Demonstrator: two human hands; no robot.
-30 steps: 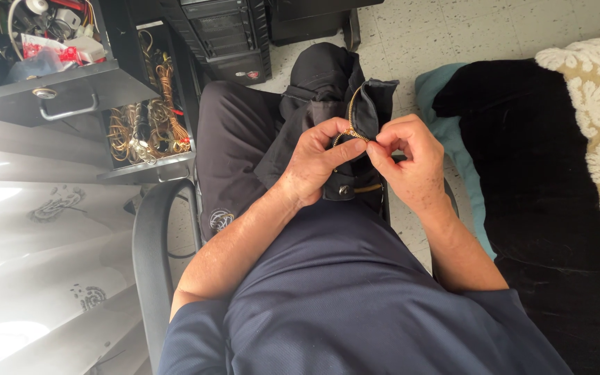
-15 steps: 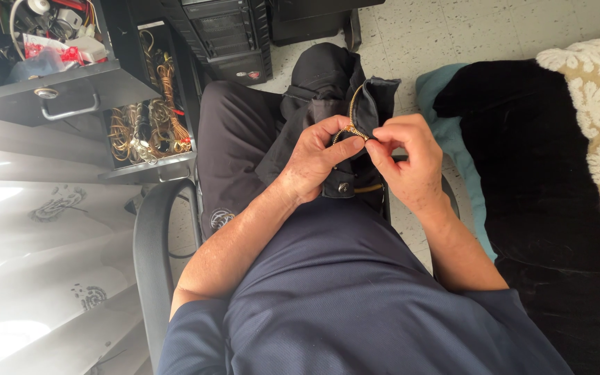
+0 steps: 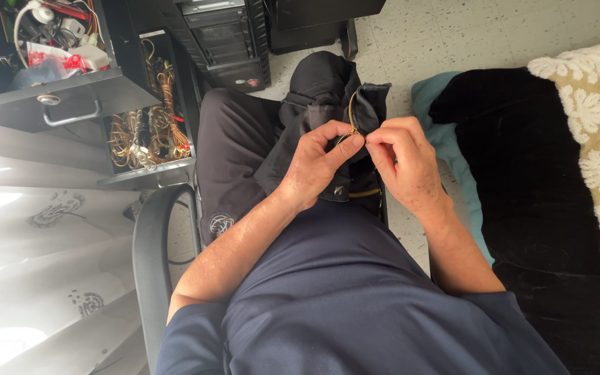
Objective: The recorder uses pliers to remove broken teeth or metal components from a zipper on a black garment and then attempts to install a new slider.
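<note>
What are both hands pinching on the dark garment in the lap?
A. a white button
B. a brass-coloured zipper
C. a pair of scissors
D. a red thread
B: the left hand and right hand meet at a brass-coloured zipper that curves along the edge of the dark garment lying over the lap.

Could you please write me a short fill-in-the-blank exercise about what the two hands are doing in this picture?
1. The left hand and right hand pinch a brass-coloured ____ on the dark garment.
2. The garment lies on the person's ____.
3. The open drawer is on the person's ____ side.

Missing words: zipper; lap; left
</note>
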